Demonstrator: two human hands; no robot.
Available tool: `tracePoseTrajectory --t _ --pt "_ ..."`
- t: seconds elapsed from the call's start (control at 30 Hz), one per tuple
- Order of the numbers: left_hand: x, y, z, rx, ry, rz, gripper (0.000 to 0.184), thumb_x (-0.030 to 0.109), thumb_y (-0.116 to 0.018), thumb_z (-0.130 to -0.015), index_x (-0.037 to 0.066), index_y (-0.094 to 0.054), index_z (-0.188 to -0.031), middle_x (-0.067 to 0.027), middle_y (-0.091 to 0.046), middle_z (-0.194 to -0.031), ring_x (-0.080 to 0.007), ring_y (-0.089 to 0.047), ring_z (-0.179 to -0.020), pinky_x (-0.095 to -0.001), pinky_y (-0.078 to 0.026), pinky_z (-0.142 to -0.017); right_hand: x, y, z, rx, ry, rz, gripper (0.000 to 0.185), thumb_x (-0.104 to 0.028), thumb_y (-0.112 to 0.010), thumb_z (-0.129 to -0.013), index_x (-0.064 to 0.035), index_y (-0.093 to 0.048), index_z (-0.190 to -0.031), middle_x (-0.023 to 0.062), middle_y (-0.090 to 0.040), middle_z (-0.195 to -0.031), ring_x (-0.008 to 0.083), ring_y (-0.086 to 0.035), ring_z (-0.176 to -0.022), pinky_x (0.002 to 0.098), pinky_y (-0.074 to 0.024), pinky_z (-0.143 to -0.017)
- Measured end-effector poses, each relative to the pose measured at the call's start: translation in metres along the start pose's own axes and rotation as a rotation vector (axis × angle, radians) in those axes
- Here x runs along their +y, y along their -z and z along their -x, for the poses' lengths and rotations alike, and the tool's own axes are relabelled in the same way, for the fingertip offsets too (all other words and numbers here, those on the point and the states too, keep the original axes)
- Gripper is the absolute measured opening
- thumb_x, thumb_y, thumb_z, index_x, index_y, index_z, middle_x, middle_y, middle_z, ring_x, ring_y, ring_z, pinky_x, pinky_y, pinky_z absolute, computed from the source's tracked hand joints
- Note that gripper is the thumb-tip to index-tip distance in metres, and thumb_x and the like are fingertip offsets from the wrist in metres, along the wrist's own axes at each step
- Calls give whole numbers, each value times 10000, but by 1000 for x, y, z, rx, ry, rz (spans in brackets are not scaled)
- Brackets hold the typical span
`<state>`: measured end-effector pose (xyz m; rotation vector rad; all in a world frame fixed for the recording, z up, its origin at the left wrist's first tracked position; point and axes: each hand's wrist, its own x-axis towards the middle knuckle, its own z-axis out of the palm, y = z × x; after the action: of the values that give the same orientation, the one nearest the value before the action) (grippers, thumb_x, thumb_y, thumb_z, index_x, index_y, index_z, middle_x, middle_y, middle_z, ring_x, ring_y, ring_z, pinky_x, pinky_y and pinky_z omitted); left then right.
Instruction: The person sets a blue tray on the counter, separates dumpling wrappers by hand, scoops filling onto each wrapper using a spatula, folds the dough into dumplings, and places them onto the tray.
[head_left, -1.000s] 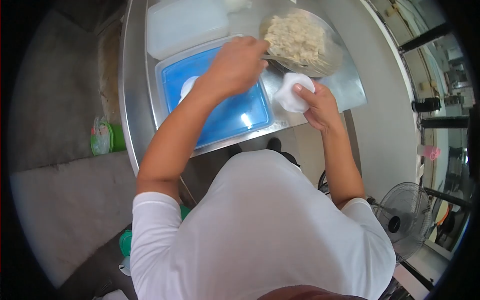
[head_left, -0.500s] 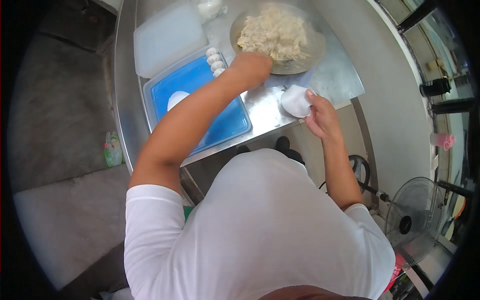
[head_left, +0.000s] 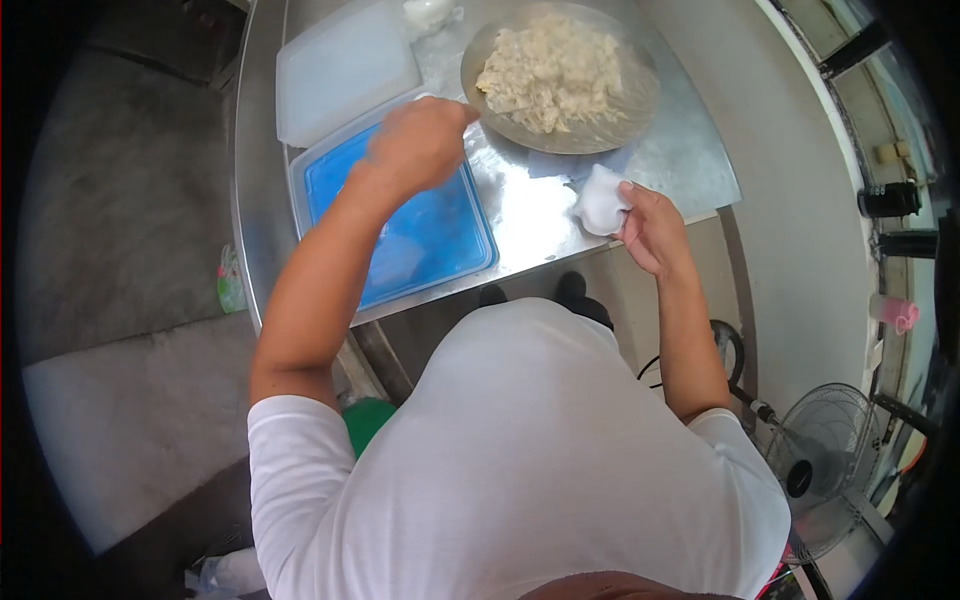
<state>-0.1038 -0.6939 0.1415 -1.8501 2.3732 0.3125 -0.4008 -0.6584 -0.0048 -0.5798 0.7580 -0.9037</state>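
My left hand (head_left: pixel 425 143) is closed and slightly blurred above the blue tray (head_left: pixel 430 255), left of the bowl. What its fingers hold, if anything, is hidden. A thin white wrapper (head_left: pixel 602 203), bent and crumpled in outline, is pinched between the thumb and fingers of my right hand (head_left: pixel 652 228), just past the front edge of the metal table. Behind both hands stands a wide metal bowl (head_left: pixel 637 122) heaped with pale, shredded-looking filling (head_left: pixel 552 75). My left hand and forearm cover part of the tray, and the row of small white dumplings is out of sight.
The steel table (head_left: pixel 525 215) ends in an edge in front of my body. A translucent plastic lid or box (head_left: pixel 345 75) lies behind the tray, beside a white knotted bag (head_left: pixel 430 12). A standing fan (head_left: pixel 822 470) is at the lower right.
My left hand has moved from the bowl's edge leftwards over the blue tray, covering the dumplings there. The wrapper in my right hand looks more folded than before.
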Motion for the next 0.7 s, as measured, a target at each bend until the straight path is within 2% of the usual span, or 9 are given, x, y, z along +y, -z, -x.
tracePoseTrajectory --t 0.07,0.13,0.2,0.27,0.3,0.37,0.47,0.6,0.7 --pt "2 -5 -7 -6 22 10 559 -49 -450 -794 102 -659 -1290 -243 -691 -1037 -405 -655 -1014 -486 -516 -902 2 0 -3 -35 2 -78 386 -202 -534 -1033 135 -550 -1222 186 -667 -1134 256 -690 -975 401 -565 -873" --pt "4 -23 -12 31 -11 11 554 -44 -453 -797 107 -661 -1288 -243 -690 -1032 -403 -655 -1011 -486 -517 -899 10 -4 -10 38 -16 -230 408 -209 -519 -1038 138 -507 -1251 219 -637 -1197 308 -673 -1053 454 -554 -926" --pt "6 -27 -16 61 -56 11 550 -39 -456 -800 112 -663 -1286 -243 -689 -1026 -401 -656 -1008 -486 -517 -896 8 -12 -10 40 -15 -293 403 -221 -514 -1040 125 -509 -1248 219 -639 -1194 313 -670 -1059 456 -552 -929" --pt "8 -18 -12 -78 -66 6 554 -44 -476 -792 117 -660 -1289 -239 -692 -1041 -395 -659 -1010 -487 -521 -890 7 -10 -9 40 -22 -347 399 -232 -510 -1043 111 -510 -1245 218 -642 -1190 319 -667 -1066 458 -550 -932" --pt "8 -11 -12 -79 -69 7 554 -44 -476 -792 117 -660 -1289 -239 -692 -1041 -395 -659 -1010 -487 -521 -890 9 -8 -10 53 -29 -349 395 -241 -505 -1045 102 -511 -1240 219 -642 -1191 324 -665 -1075 462 -545 -942" --pt "6 0 -11 21 -13 55 550 -51 -500 -783 114 -665 -1281 -237 -693 -1062 -393 -662 -1008 -486 -525 -890 10 -7 -12 71 -32 -361 390 -249 -499 -1047 92 -512 -1236 219 -642 -1191 330 -662 -1084 466 -540 -951" --pt "6 -22 -26 83 -49 43 528 -59 -509 -785 106 -681 -1256 -240 -697 -1043 -398 -666 -992 -483 -527 -884 6 -8 -12 59 -27 -353 367 -249 -494 -1049 72 -519 -1224 213 -644 -1189 330 -653 -1112 470 -534 -961" --pt "11 -24 -24 -12 -139 63 499 -53 -506 -800 89 -687 -1242 -241 -699 -1021 -399 -670 -981 -480 -526 -883 6 -5 -16 44 -11 -379 368 -253 -480 -1051 38 -494 -1275 205 -624 -1248 338 -632 -1157 498 -512 -1001" --pt "6 -25 -24 19 -49 83 493 -52 -504 -803 75 -684 -1244 -240 -701 -1030 -402 -674 -982 -483 -526 -873 3 -6 -17 42 -5 -393 383 -256 -464 -1054 15 -464 -1325 200 -601 -1300 345 -606 -1198 526 -483 -1043"
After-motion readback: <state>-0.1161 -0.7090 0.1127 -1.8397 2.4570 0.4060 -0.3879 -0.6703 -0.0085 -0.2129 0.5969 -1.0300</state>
